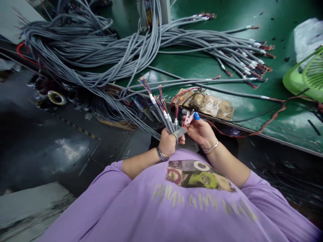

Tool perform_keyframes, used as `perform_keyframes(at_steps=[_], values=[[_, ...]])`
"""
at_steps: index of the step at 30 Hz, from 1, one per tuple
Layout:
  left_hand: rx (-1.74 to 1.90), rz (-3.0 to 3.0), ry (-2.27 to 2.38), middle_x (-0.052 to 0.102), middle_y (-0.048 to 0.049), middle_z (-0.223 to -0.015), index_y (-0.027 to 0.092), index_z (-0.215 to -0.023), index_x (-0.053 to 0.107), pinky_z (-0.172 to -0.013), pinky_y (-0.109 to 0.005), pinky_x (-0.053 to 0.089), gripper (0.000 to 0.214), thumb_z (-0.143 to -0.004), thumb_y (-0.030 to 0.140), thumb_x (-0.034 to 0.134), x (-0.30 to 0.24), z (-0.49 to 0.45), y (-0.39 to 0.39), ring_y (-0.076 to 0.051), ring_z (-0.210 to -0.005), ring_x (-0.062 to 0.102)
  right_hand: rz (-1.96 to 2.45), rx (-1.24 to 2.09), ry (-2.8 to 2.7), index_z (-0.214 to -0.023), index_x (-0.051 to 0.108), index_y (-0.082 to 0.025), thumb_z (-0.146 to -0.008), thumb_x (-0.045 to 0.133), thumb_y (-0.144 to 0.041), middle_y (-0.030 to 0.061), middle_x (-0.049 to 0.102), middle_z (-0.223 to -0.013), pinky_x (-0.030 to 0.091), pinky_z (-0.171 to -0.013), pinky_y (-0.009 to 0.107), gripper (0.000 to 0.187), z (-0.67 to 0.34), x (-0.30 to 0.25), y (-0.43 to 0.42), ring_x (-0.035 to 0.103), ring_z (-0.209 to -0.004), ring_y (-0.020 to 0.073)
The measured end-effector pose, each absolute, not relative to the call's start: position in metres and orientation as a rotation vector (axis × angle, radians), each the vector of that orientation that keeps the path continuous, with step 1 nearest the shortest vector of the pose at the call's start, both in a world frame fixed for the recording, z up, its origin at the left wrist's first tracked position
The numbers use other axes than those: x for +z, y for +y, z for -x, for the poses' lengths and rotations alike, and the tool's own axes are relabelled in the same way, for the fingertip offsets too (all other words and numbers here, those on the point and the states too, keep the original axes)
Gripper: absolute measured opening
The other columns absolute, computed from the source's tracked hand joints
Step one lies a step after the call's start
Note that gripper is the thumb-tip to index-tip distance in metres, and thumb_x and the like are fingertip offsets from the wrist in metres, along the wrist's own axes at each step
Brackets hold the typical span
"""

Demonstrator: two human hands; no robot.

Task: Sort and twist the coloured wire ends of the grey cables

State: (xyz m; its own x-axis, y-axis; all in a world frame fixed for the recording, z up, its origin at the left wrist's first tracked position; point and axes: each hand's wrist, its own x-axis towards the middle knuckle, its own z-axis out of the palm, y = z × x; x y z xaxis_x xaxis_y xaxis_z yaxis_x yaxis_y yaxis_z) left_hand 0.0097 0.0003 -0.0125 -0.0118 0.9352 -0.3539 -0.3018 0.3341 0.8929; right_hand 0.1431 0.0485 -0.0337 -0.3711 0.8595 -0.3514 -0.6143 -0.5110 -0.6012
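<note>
My left hand (168,141) is closed in a fist round several grey cables (161,114), whose stripped ends fan out into coloured wires above the fingers. A watch sits on that wrist, and one finger wears a grey wrap. My right hand (200,131) pinches a small pink clip (188,119) beside the cable ends; its thumb wears a blue finger cap. Both hands are held close together, just in front of the green table (227,67) edge.
A large tangled bundle of grey cables (83,43) covers the table's left and spills over its edge. More cables with stripped ends (252,57) lie at the right. A taped cardboard pad (212,104), red wire, a green fan (308,74) and white plastic sit nearby.
</note>
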Motion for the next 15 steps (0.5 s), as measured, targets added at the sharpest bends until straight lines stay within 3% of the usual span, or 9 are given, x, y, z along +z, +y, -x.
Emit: perform_keyframes(at_steps=[7,15], values=[[1.07,-0.707,1.196,0.06,-0.0004,-0.049,0.014,-0.057,0.061,-0.04,-0.022,0.047,0.038,-0.064,0.047,0.08,-0.0146,-0.0103,-0.0006,-0.01,-0.038,0.053,0.663,2.069,-0.439,-0.09,0.073,-0.02,-0.09,0.062,-0.049,0.0,0.071,-0.073,0.052,-0.067,0.028,0.031,-0.1436,-0.0466,0.0518,0.061,-0.062,0.0126],[1.104,-0.716,1.166,0.06,-0.0002,-0.049,0.014,-0.059,0.062,-0.04,-0.022,0.047,0.035,-0.068,0.045,0.077,-0.0146,-0.0075,-0.0032,-0.01,-0.039,0.053,0.601,2.042,-0.447,-0.087,0.071,-0.024,-0.085,0.066,-0.057,-0.0007,0.073,-0.083,0.051,-0.064,0.029,0.034,-0.1418,-0.044,0.0457,0.06,-0.065,0.0128]])
